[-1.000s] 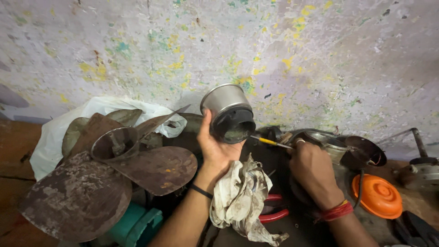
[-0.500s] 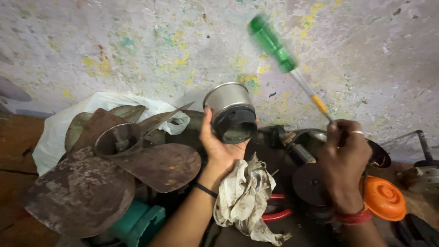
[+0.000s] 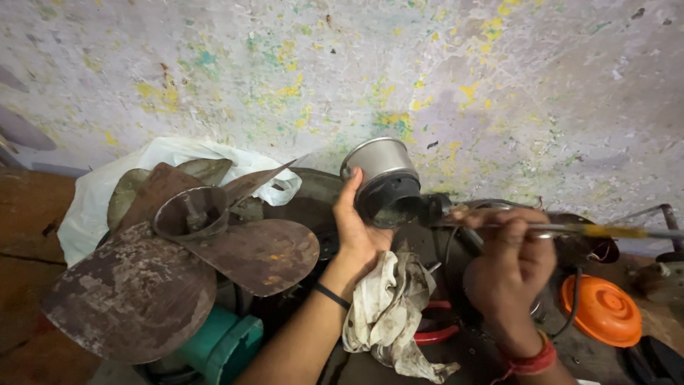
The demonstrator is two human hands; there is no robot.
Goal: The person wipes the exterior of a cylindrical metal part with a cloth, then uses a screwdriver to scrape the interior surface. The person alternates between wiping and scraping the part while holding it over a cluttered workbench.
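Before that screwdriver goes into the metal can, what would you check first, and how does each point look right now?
1. Left hand has a firm hold on the metal can: ok, palm and fingers wrap its side.
2. Can's dark open end faces the tool: ok.
3. Right hand grips the screwdriver: ok, held level by the shaft.
4. Tip lined up with the opening: cannot tell, the tip is hidden.
5. Dirty rag clear of the tool: ok, it hangs below the left wrist.
6. Rusty fan blades out of the way: ok, off to the left.

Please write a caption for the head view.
Left hand holds a metal cylinder; right hand holds a screwdriver beside it.
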